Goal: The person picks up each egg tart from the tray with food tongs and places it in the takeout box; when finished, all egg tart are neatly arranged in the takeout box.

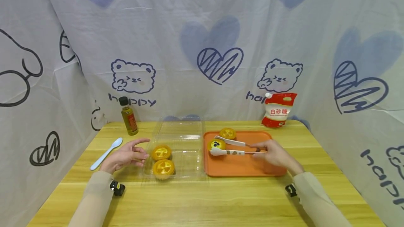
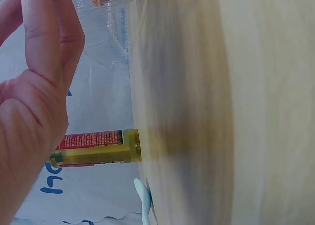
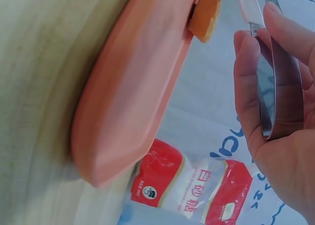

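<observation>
My right hand (image 1: 274,152) grips a pair of tongs (image 1: 235,152) with white tips and a metal bow. The tong tips stand apart on either side of an egg tart with dark berries (image 1: 216,144) on the orange tray (image 1: 246,167). Behind it on the tray sits a plain egg tart (image 1: 228,133). My left hand (image 1: 127,155) hangs with fingers loosely bent beside the clear plastic box (image 1: 189,164), holding nothing. Inside the box's left part are two egg tarts, one (image 1: 161,152) behind the other (image 1: 163,167). The box lid (image 1: 180,129) is raised at the back.
A light blue spoon (image 1: 106,153) lies left of my left hand. An oil bottle (image 1: 129,118) stands at the back left, and a red and white sugar bag (image 1: 278,110) at the back right. A patterned cloth (image 1: 176,45) hangs behind the wooden table (image 1: 195,202).
</observation>
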Tool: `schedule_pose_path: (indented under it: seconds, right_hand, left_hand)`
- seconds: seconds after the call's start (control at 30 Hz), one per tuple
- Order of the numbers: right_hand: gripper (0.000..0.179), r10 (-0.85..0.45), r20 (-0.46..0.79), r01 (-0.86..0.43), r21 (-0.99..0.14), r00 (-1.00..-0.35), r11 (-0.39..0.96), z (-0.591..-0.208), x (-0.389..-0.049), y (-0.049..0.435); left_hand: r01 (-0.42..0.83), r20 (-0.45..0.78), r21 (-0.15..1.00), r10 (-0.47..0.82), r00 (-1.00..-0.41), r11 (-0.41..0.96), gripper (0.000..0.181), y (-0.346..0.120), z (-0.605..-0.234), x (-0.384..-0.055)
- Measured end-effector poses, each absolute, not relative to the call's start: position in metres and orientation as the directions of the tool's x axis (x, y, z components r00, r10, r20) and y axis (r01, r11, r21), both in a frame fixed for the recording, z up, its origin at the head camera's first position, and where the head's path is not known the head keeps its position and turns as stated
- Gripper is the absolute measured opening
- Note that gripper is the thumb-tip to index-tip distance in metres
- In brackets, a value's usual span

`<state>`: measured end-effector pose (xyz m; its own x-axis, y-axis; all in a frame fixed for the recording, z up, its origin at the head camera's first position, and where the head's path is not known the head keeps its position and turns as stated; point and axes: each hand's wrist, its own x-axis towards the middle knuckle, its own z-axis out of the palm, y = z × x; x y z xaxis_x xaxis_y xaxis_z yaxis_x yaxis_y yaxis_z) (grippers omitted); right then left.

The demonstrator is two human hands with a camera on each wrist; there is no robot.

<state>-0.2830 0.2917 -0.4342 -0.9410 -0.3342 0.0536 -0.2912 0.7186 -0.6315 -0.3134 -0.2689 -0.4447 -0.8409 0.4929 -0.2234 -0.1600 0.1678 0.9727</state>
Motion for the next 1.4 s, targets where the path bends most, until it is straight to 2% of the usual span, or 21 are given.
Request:
schedule_pose_path:
  seconds: [0.6, 1.0, 1.17, 1.4]
  right_hand:
    - [0.039, -0.301, 0.132, -0.312, -0.649, -0.944, 0.694, -0.428, -0.280, 0.286]
    - [0.039, -0.327, 0.176, -0.355, -0.680, -0.928, 0.641, -0.423, -0.282, 0.266]
    - [0.037, -0.340, 0.220, -0.397, -0.646, -0.915, 0.652, -0.423, -0.283, 0.256]
    - [0.037, -0.340, 0.168, -0.364, -0.647, -0.925, 0.670, -0.425, -0.282, 0.242]
  left_hand:
    - [-0.142, -0.208, 0.975, 0.497, -0.843, 0.168, 0.082, -0.264, -0.444, -0.318]
    - [-0.142, -0.214, 0.973, 0.489, -0.846, 0.181, 0.082, -0.266, -0.443, -0.318]
    - [-0.148, -0.217, 0.973, 0.488, -0.845, 0.176, 0.082, -0.268, -0.444, -0.316]
    - [-0.153, -0.220, 0.973, 0.490, -0.844, 0.173, 0.079, -0.270, -0.447, -0.314]
